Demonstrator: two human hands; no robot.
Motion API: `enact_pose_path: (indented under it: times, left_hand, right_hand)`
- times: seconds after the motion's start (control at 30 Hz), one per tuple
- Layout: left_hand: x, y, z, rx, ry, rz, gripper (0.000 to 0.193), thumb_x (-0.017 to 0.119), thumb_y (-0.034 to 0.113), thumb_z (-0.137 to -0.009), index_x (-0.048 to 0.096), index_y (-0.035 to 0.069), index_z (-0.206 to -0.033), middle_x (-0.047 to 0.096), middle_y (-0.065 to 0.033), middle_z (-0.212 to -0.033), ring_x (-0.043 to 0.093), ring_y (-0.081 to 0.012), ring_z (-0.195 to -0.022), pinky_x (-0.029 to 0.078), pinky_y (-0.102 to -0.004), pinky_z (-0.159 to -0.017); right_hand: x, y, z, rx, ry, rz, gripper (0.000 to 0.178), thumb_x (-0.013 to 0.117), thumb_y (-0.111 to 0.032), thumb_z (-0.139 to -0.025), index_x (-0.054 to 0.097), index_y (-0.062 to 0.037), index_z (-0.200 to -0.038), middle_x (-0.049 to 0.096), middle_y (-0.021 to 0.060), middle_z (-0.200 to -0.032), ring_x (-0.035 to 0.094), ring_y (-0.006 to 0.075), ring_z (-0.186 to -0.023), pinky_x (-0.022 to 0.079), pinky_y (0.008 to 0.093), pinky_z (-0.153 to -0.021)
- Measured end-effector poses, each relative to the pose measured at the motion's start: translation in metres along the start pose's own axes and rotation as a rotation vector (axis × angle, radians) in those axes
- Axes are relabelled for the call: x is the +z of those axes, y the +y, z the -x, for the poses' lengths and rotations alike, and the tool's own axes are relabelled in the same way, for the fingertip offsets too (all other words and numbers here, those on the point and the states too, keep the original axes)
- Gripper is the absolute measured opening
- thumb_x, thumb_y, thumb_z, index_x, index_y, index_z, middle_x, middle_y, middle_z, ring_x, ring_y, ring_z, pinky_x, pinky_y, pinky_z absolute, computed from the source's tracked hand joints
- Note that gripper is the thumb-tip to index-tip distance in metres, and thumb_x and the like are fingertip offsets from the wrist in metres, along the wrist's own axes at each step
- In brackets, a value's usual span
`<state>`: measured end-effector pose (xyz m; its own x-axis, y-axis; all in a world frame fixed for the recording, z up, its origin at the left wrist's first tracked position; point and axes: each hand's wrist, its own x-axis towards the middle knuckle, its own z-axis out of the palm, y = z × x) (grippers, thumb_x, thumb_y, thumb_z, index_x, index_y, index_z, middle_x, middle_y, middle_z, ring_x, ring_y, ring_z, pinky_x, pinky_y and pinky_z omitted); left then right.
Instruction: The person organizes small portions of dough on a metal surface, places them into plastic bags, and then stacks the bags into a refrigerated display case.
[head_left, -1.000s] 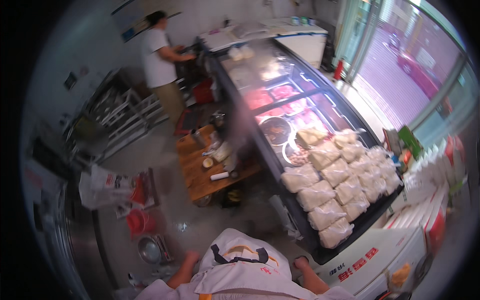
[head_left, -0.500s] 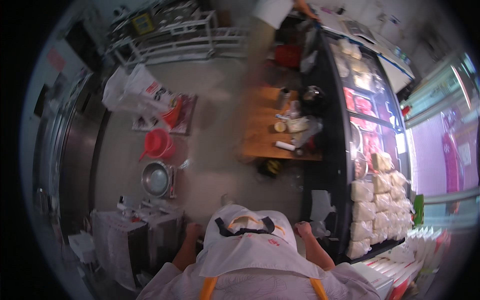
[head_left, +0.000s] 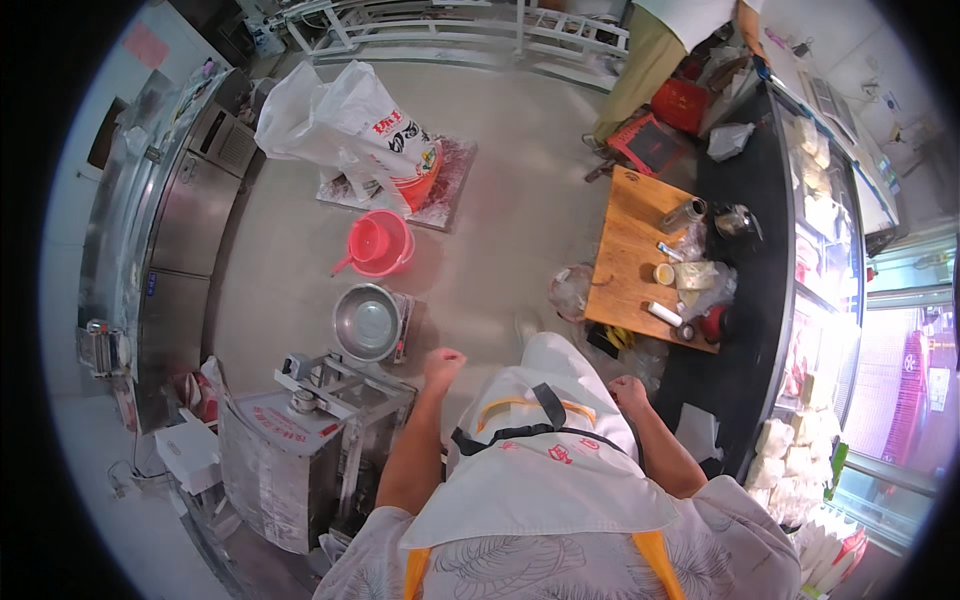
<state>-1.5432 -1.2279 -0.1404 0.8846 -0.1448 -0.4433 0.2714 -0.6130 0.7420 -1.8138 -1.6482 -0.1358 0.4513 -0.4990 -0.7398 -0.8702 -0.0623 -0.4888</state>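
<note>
My left hand (head_left: 441, 369) hangs in front of me with its fingers loosely curled, and nothing shows in it. Just beyond it, a steel bowl (head_left: 367, 322) rests on a low metal stand on the floor. My right hand (head_left: 627, 393) is beside my white apron (head_left: 540, 480), curled into a loose fist with nothing visible in it. Past that hand stands a low wooden table (head_left: 630, 240). It carries a steel flask (head_left: 683, 215), a small cup (head_left: 663, 273), a white cylinder (head_left: 664, 314) and a plastic-wrapped block (head_left: 694, 275).
Red basins (head_left: 385, 245) and a large white sack (head_left: 375, 125) on a mat stand ahead on the left. A metal-framed machine (head_left: 340, 400) is close on my left. A lit display case (head_left: 825, 280) with bagged white blocks runs along the right. Another person (head_left: 650, 60) stands at the far right.
My view has swung left, and the table and display case now appear farther right. My left hand has come forward, closer to the steel bowl. The other person appears farther right.
</note>
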Motion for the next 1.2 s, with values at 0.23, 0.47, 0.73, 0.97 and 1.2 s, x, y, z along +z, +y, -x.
enact_pose_path:
  times: [0.23, 0.47, 0.73, 0.97, 1.2]
  left_hand:
    - [-0.048, -0.022, -0.097, -0.214, -0.14, 0.031, 0.021, 0.088, 0.01, -0.073, 0.081, 0.005, -0.092, 0.075, -0.0039, -0.079, 0.068, -0.0131, -0.071, 0.057, -0.0329, -0.068]
    - [-0.134, 0.044, -0.184, -0.624, -0.228, 0.237, 0.019, 0.086, 0.004, -0.074, 0.081, -0.001, -0.092, 0.076, -0.0084, -0.081, 0.072, -0.0185, -0.067, 0.059, -0.033, -0.061]
    - [-0.131, 0.125, -0.388, -0.235, -0.272, -0.65, 0.031, 0.084, 0.021, -0.08, 0.083, 0.001, -0.105, 0.08, -0.0163, -0.094, 0.077, -0.0271, -0.087, 0.061, -0.0419, -0.082]
    - [-0.128, 0.249, -0.672, 0.044, -0.53, -0.326, 0.028, 0.083, 0.0, -0.079, 0.08, -0.002, -0.107, 0.076, -0.0072, -0.089, 0.073, -0.0213, -0.073, 0.062, -0.0386, -0.064]
    - [-0.116, 0.458, -0.926, 0.494, -0.386, -0.846, 0.013, 0.076, 0.018, -0.083, 0.083, 0.01, -0.09, 0.077, -0.0088, -0.081, 0.074, -0.0154, -0.073, 0.06, -0.0346, -0.069]
  right_hand:
    - [0.031, -0.092, -0.11, 0.005, -0.194, 0.356, 0.045, 0.074, -0.048, -0.086, 0.083, -0.0088, -0.104, 0.078, 0.0217, -0.11, 0.077, 0.0362, -0.103, 0.059, 0.0438, -0.093]
    - [0.002, -0.267, -0.226, 0.039, -0.133, 0.134, 0.039, 0.071, -0.039, -0.096, 0.079, -0.0025, -0.085, 0.075, 0.0102, -0.074, 0.074, 0.0195, -0.074, 0.059, 0.0384, -0.066]
    - [-0.042, -0.454, -0.3, 0.063, -0.048, -0.598, 0.019, 0.069, -0.02, -0.104, 0.071, -0.0021, -0.11, 0.07, 0.0063, -0.082, 0.065, 0.0135, -0.067, 0.055, 0.0282, -0.06]
    - [0.011, -0.379, -0.36, -0.149, 0.296, -0.317, 0.024, 0.066, -0.018, -0.087, 0.073, -0.0036, -0.068, 0.069, 0.0068, -0.065, 0.063, 0.017, -0.056, 0.052, 0.0346, -0.054]
    - [0.014, -0.515, -0.356, 0.332, 0.182, -0.083, 0.043, 0.081, -0.042, -0.075, 0.082, -0.0026, -0.094, 0.079, 0.0223, -0.095, 0.078, 0.0351, -0.082, 0.061, 0.0452, -0.075]
